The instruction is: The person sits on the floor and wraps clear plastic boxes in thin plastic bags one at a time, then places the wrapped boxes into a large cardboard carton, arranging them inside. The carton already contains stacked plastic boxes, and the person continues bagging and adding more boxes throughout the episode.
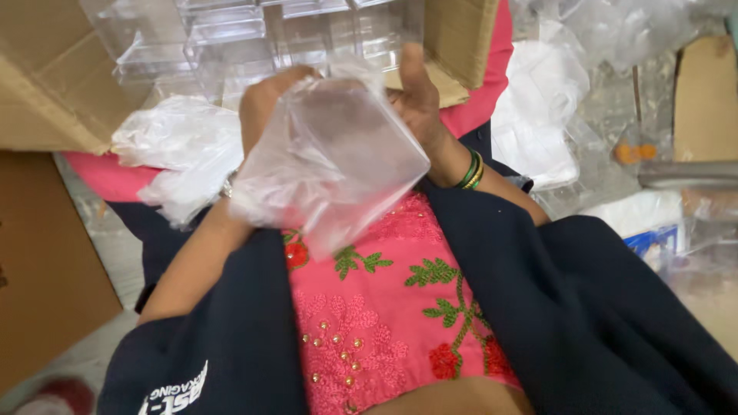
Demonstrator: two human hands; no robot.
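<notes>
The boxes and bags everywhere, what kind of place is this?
Probably a packing workroom. An open cardboard box holds stacked clear plastic containers, loose plastic bags are piled around, and the person's left hand and right hand hold a clear plastic bag.

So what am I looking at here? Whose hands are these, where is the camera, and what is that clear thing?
No machine here: a person works with bare hands, and the single picture comes from a camera on their head, looking down over their lap. The left hand and right hand together hold a clear plastic bag with what looks like a clear box inside. Beyond them, a cardboard box holds more clear plastic boxes. Loose plastic bags lie beside it.
</notes>
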